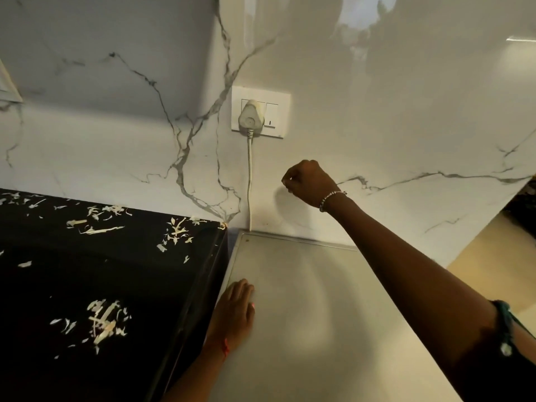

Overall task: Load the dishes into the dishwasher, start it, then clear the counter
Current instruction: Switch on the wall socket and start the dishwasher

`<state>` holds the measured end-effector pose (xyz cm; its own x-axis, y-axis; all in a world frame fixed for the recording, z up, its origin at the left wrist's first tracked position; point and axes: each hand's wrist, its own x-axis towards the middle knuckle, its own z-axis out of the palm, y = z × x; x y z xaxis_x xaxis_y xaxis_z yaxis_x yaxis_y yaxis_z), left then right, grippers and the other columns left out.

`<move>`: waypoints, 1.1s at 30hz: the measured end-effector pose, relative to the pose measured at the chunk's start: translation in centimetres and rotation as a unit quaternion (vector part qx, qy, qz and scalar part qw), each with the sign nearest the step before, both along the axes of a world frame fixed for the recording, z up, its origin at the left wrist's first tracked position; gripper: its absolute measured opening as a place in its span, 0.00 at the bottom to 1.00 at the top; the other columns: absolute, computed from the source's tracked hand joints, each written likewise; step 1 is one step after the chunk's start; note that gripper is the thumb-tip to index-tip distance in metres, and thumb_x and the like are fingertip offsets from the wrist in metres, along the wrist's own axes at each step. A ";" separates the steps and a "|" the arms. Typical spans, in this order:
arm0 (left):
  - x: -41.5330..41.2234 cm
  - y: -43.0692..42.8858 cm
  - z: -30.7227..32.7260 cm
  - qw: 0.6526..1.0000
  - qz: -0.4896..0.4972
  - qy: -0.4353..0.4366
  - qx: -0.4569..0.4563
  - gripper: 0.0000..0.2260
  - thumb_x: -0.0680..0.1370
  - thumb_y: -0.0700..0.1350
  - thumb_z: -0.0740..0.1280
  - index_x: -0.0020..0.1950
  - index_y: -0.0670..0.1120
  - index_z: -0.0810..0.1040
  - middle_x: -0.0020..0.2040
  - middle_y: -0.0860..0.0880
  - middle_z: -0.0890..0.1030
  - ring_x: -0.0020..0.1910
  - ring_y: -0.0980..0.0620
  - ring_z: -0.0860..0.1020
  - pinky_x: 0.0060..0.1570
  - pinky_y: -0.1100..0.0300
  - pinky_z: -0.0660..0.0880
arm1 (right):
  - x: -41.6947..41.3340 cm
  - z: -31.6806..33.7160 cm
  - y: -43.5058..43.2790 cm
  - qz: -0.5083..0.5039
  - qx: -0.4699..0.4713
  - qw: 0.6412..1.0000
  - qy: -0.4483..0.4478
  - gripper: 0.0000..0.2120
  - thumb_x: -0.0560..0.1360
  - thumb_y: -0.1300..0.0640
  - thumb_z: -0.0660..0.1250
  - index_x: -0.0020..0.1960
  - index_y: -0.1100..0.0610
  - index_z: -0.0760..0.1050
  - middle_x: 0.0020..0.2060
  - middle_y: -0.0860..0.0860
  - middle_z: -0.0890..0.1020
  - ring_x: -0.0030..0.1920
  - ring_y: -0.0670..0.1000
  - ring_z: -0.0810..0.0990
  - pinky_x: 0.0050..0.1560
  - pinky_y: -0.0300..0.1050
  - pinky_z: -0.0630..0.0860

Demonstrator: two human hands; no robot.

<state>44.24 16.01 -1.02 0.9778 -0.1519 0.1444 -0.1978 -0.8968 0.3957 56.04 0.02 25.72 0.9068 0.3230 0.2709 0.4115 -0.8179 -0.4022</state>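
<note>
The dishwasher's flat steel top [304,300] fills the lower middle. My left hand [236,311] lies flat on its left edge, fingers together, holding nothing. My right hand [309,181] is raised in front of the marble wall with its fingers curled shut, below and to the right of the white switch plate [261,112]. A white plug [251,117] sits in the plate's socket, and its cord [249,181] runs straight down behind the dishwasher. A rocker switch [271,115] is just right of the plug. No dishes are in view.
A black counter [72,285] at left is strewn with pale vegetable peelings [103,319]. White veined marble [406,111] covers both walls of the corner. A yellowish floor [493,271] shows at right.
</note>
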 end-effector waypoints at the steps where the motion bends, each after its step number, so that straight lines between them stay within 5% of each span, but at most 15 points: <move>1: -0.1 -0.1 0.0 1.000 0.002 0.002 0.008 0.20 0.72 0.50 0.55 0.58 0.47 0.78 0.58 0.47 0.80 0.56 0.48 0.79 0.53 0.54 0.77 | 0.6 0.6 0.3 -0.008 -0.009 1.000 -0.020 0.10 0.75 0.60 0.62 0.49 0.61 0.80 0.46 0.60 0.81 0.49 0.58 0.78 0.51 0.45 0.75; 9: 0.1 -0.1 -0.6 1.000 0.006 0.011 -0.006 0.21 0.73 0.52 0.56 0.63 0.49 0.75 0.65 0.50 0.75 0.65 0.50 0.73 0.63 0.62 0.59 | 3.9 3.9 2.8 -0.056 -0.029 0.979 -0.194 0.17 0.78 0.56 0.57 0.65 0.58 0.71 0.57 0.55 0.77 0.57 0.56 0.75 0.50 0.45 0.70; 16: 0.1 -0.1 -0.6 1.000 0.006 0.005 -0.004 0.21 0.72 0.53 0.56 0.64 0.51 0.74 0.65 0.52 0.75 0.64 0.52 0.74 0.62 0.58 0.69 | 6.1 3.7 4.8 -0.055 -0.160 0.965 -0.201 0.27 0.79 0.55 0.56 0.75 0.58 0.51 0.67 0.59 0.64 0.62 0.59 0.68 0.42 0.48 0.70; 18: 0.2 -0.1 -1.1 1.000 0.012 -0.008 -0.007 0.22 0.73 0.53 0.56 0.66 0.51 0.73 0.67 0.52 0.73 0.66 0.51 0.71 0.63 0.53 0.66 | 6.6 3.3 5.0 -0.075 -0.194 0.962 -0.180 0.29 0.80 0.53 0.55 0.76 0.58 0.47 0.65 0.60 0.67 0.59 0.60 0.71 0.41 0.49 0.68; 20: 0.3 0.0 -1.3 1.000 0.012 0.003 -0.008 0.22 0.74 0.53 0.56 0.66 0.50 0.72 0.68 0.51 0.72 0.67 0.50 0.70 0.63 0.53 0.65 | 6.8 2.4 5.1 -0.088 -0.226 0.955 -0.173 0.31 0.80 0.53 0.54 0.76 0.58 0.40 0.54 0.59 0.77 0.43 0.57 0.76 0.36 0.44 0.64; 23: 0.3 -0.1 -1.0 1.000 0.006 0.025 -0.003 0.22 0.73 0.53 0.56 0.65 0.50 0.74 0.66 0.51 0.75 0.64 0.51 0.73 0.60 0.55 0.69 | 6.8 1.2 5.1 -0.109 -0.234 0.952 -0.163 0.34 0.80 0.54 0.55 0.75 0.59 0.35 0.42 0.57 0.81 0.26 0.49 0.64 0.29 0.41 0.60; 28: 0.3 -0.2 -1.0 1.000 0.003 0.009 -0.025 0.23 0.73 0.53 0.56 0.67 0.52 0.71 0.68 0.52 0.72 0.66 0.52 0.71 0.61 0.58 0.67 | 7.0 -1.7 5.5 -0.117 -0.253 0.956 -0.088 0.46 0.75 0.46 0.64 0.74 0.58 0.31 0.43 0.56 0.82 0.31 0.51 0.73 0.35 0.43 0.65; 31: 0.7 -0.3 -0.9 1.000 0.002 -0.026 -0.015 0.26 0.75 0.55 0.47 0.74 0.54 0.57 0.74 0.56 0.53 0.74 0.56 0.53 0.70 0.60 0.51 | 6.9 -2.0 6.1 -0.116 -0.233 0.962 -0.076 0.49 0.74 0.45 0.65 0.73 0.60 0.31 0.43 0.56 0.82 0.35 0.53 0.76 0.35 0.43 0.65; 33: 0.9 -0.3 -1.4 0.999 0.005 -0.052 -0.015 0.27 0.75 0.56 0.46 0.74 0.53 0.56 0.74 0.56 0.51 0.74 0.55 0.50 0.70 0.60 0.48 | 6.7 -1.7 6.1 -0.112 -0.231 0.963 -0.075 0.50 0.74 0.45 0.66 0.73 0.60 0.31 0.44 0.56 0.82 0.37 0.54 0.78 0.36 0.43 0.66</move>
